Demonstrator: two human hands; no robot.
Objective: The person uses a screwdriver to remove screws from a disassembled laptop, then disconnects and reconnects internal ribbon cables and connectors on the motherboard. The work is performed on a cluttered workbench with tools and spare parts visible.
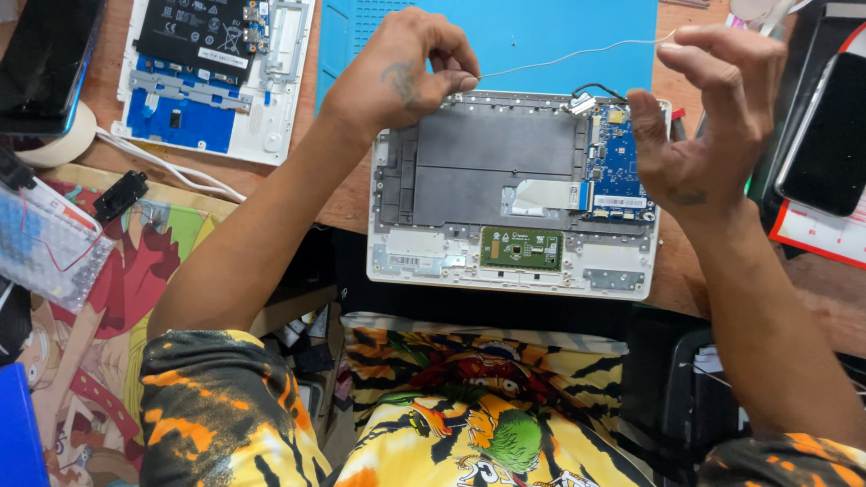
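Opened white laptop base lies on the wooden desk, just in front of the person's lap, its far edge overlapping a blue work mat. Inside the shell: a wide grey plate, a blue circuit board at the right end, a small green board near the front edge, and a white flat ribbon running toward the blue board.

Left hand is clenched at the laptop's far edge, fingertips pinched on one end of a thin white wire. The wire runs rightward, lifted above the mat, toward the right hand. Right hand is raised above the blue board, fingers curled and spread; its upper fingertips meet the wire's far end, but I cannot tell whether they grip it. A short black cable loops at the top corner of the blue board.

Further left on the desk: a second opened white device with a dark board and blue parts, a roll of tape, a white cord, a clear plastic box. A dark phone lies at the right.
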